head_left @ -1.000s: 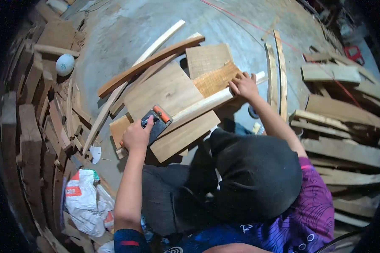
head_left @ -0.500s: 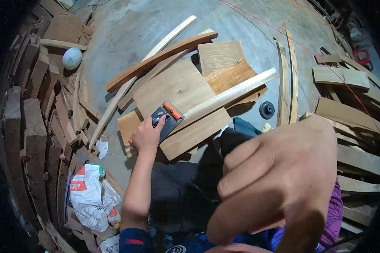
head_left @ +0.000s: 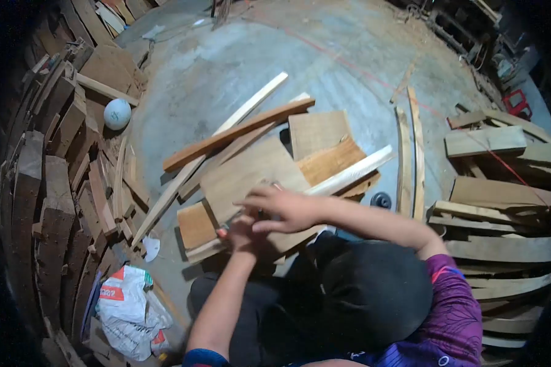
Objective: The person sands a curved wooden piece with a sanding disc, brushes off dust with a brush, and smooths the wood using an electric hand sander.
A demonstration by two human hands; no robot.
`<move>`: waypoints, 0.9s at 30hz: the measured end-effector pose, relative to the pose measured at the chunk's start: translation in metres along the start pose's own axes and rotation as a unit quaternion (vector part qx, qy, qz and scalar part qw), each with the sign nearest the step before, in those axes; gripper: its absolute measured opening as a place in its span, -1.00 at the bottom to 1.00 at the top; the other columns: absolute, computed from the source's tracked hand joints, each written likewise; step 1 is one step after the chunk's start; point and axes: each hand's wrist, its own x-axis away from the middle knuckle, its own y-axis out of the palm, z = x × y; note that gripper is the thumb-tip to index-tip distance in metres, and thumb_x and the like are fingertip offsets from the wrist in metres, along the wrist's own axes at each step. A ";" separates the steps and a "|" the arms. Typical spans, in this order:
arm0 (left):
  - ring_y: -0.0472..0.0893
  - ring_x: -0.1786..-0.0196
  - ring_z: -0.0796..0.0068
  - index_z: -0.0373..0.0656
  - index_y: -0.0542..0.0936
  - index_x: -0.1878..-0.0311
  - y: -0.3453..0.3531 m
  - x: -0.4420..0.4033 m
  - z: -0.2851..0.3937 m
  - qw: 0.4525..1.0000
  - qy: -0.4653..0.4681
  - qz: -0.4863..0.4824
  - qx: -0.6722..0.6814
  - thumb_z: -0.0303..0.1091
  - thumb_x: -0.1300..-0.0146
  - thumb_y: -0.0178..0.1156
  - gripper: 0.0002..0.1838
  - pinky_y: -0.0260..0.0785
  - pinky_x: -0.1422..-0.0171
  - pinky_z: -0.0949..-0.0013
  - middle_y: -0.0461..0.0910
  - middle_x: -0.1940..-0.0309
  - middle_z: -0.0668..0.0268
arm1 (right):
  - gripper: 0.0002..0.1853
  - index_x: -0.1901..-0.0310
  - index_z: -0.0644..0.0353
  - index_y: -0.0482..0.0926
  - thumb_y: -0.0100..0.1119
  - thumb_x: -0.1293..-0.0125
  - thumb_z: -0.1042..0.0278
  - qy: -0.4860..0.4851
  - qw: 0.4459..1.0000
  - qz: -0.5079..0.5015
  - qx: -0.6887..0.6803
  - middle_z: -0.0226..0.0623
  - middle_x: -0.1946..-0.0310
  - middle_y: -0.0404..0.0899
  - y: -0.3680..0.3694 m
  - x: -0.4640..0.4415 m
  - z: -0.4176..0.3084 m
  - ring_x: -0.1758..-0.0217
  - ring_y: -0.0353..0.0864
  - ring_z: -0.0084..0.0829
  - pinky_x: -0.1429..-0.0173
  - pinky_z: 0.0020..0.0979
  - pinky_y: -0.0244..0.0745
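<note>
My left hand (head_left: pixel 246 235) is curled low over the work, closed around a black tool, probably a hand plane, mostly hidden now; an orange-red end (head_left: pixel 221 232) shows by the fingers. My right hand (head_left: pixel 284 209) reaches across just above it, fingers spread and thumb apart, partly covering the left hand and tool. Whether it touches the tool is not clear. Beneath both hands lies a pale wooden strip (head_left: pixel 355 172), running up to the right over flat boards. A wide board (head_left: pixel 251 171) lies just beyond the hands.
A brown wooden bar (head_left: pixel 239 136) and pale strips lie across the far side. Stacked timber (head_left: pixel 499 248) lines the right, dark planks (head_left: pixel 27 183) the left. A white ball (head_left: pixel 117 114), a printed sack (head_left: pixel 131 315) and a black round piece (head_left: pixel 381 200) are around.
My right hand has dropped from close to the camera to over my left hand and the tool. The view has shifted, showing more floor at the back.
</note>
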 end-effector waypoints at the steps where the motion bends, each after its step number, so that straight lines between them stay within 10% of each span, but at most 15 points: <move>1: 0.76 0.09 -0.02 -0.19 0.61 -0.08 0.009 -0.012 0.016 0.988 -0.033 -0.141 -0.055 -0.09 -0.38 0.19 -0.61 0.64 0.06 -0.04 0.72 0.15 -0.04 | -0.28 -0.53 0.14 0.31 0.22 -0.48 -0.06 -0.043 0.996 0.062 -0.036 0.04 -0.34 0.40 0.036 0.003 0.028 -0.41 0.39 0.06 -0.52 0.01 0.23; 9: 0.55 -0.18 -0.24 -0.31 0.51 -0.27 -0.010 0.030 0.013 0.973 0.078 0.120 0.183 -0.45 -0.31 0.18 -0.55 0.39 -0.33 -0.12 0.56 -0.15 -0.16 | -0.43 -0.36 0.06 0.50 0.12 -0.50 -0.13 -0.037 0.979 0.159 0.118 -0.19 -0.13 0.54 0.060 0.025 0.046 -0.09 0.47 -0.15 -0.25 -0.12 0.34; 13: 0.59 -0.14 0.30 -0.34 0.54 -0.20 -0.132 0.038 -0.014 0.891 0.012 0.269 0.365 -0.46 -0.41 0.16 -0.67 0.46 -0.23 0.24 0.58 -0.10 0.13 | -0.51 -0.21 0.11 0.56 0.19 -0.46 -0.08 -0.018 0.976 0.141 0.163 -0.17 0.03 0.52 0.063 0.023 0.049 -0.03 0.45 -0.11 -0.21 -0.10 0.34; 18: 0.54 -0.02 0.35 -0.28 0.54 -0.15 -0.294 0.067 0.013 0.750 0.260 0.372 0.481 -0.22 -0.46 0.08 -0.63 0.37 -0.17 0.31 0.54 0.07 0.12 | -0.46 -0.24 0.15 0.51 0.31 -0.34 0.03 0.006 0.984 0.079 0.160 -0.15 0.02 0.47 0.060 0.024 0.048 -0.12 0.43 -0.08 -0.22 -0.11 0.37; 27: 0.48 -0.03 0.38 -0.11 0.48 -0.21 -0.273 0.071 0.014 0.699 0.252 0.406 0.532 0.00 -0.34 0.25 -0.49 0.27 -0.13 0.23 0.54 0.06 0.13 | -0.40 -0.30 0.00 0.50 0.37 -0.18 0.20 0.037 0.982 0.066 0.172 -0.26 -0.01 0.48 0.066 0.020 0.056 -0.17 0.45 -0.15 -0.29 -0.10 0.30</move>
